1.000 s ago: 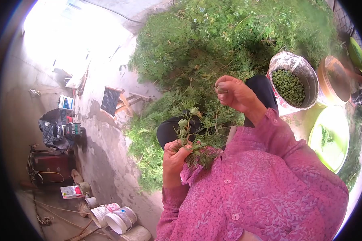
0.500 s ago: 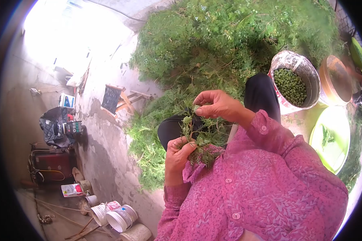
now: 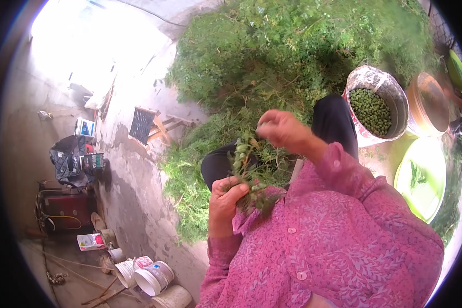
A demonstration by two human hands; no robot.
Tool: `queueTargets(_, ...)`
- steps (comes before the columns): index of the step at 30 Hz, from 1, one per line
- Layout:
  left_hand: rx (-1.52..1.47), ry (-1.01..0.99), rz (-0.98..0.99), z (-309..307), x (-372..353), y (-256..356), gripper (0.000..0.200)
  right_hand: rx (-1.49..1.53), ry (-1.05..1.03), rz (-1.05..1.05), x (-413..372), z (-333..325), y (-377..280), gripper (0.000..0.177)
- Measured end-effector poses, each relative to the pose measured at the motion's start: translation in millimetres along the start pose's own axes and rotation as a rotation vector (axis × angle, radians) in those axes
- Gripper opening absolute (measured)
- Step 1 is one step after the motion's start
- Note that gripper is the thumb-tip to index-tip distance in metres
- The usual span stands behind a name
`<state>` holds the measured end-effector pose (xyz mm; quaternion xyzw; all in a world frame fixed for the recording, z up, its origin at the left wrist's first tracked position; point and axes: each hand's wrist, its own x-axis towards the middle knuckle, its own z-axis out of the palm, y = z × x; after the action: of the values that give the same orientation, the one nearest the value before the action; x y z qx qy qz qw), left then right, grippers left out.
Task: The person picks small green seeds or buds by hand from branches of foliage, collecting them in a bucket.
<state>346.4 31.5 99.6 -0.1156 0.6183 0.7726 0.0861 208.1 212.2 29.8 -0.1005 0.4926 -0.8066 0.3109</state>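
Note:
My left hand (image 3: 224,199) is closed around the stems of a green sprig (image 3: 246,164) with small pods, holding it upright over my lap. Above it, my right hand (image 3: 282,131) is blurred, its fingers pinched together at the sprig's top; what lies between the fingertips is too blurred to tell. Both arms wear pink patterned sleeves. A white bucket (image 3: 362,82) with many green pods (image 3: 373,110) in it stands to the right of my right hand, beside my black-trousered knee (image 3: 333,120).
A large heap of green plants (image 3: 292,46) fills the ground ahead. At right are a light green basin (image 3: 434,159) and an orange-brown tub (image 3: 430,100). At left a concrete wall, a small wooden stool (image 3: 149,128) and several white buckets (image 3: 149,280).
My right hand came down from near the pod bucket to the sprig's top, pinched there, and is now lifting slightly to the right. The left hand has kept hold of the sprig.

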Motion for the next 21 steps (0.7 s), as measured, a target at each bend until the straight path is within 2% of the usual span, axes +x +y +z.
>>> queueTargets(1, 0.000, -0.003, 0.001, -3, -1, 1, 0.006, -0.001, 0.002, -0.002, 3, -15, 0, 0.022)
queueTargets(3, 0.021, 0.032, 0.083, -10, -5, 2, 0.006, 0.490, 0.087, -0.044, 11, -41, -4, 0.009)
queueTargets(4, 0.020, 0.037, 0.085, -8, -5, 4, 0.006, 0.489, 0.081, -0.041, 7, -35, -13, 0.009)
queueTargets(6, 0.155, 0.084, -0.003, -2, -3, 11, 0.007, 0.409, 0.131, -0.019, -6, -25, -33, 0.009)
queueTargets(8, 0.227, 0.074, 0.003, -2, 3, 7, 0.009, 0.306, 0.060, -0.064, -8, -18, -34, 0.009)
queueTargets(10, 0.333, 0.052, 0.007, 2, 9, 4, 0.012, -0.019, -0.051, -0.046, -19, 6, -48, 0.011)
queueTargets(11, 0.331, 0.054, 0.009, 4, 11, 5, 0.012, -0.159, -0.049, -0.093, -26, 21, -58, 0.019)
queueTargets(12, 0.448, 0.021, 0.022, 5, 13, 5, 0.010, -0.161, -0.053, -0.093, -25, 29, -54, 0.019)
queueTargets(13, 0.565, -0.012, 0.035, 6, 14, 7, 0.008, -0.285, -0.083, -0.235, -23, 35, -49, 0.022)
queueTargets(14, 0.562, -0.007, 0.036, 7, 15, 8, 0.008, -0.410, -0.115, -0.377, -22, 38, -47, 0.026)
queueTargets(15, 0.659, -0.027, 0.054, 8, 16, 10, 0.009, -0.441, -0.122, -0.284, -25, 41, -51, 0.032)
queueTargets(16, 0.756, -0.047, 0.070, 8, 16, 10, 0.011, -0.444, -0.129, -0.281, -25, 42, -51, 0.032)
queueTargets(18, 0.720, -0.047, 0.068, 8, 16, 10, 0.011, -0.655, -0.128, -0.359, -25, 42, -51, 0.036)
queueTargets(19, 0.687, -0.054, 0.065, 8, 16, 9, 0.011, -0.660, -0.136, -0.356, -22, 40, -46, 0.036)
queueTargets(21, 0.632, -0.033, 0.094, 10, 17, 6, 0.012, -0.804, -0.049, -0.649, -17, 38, -33, 0.030)
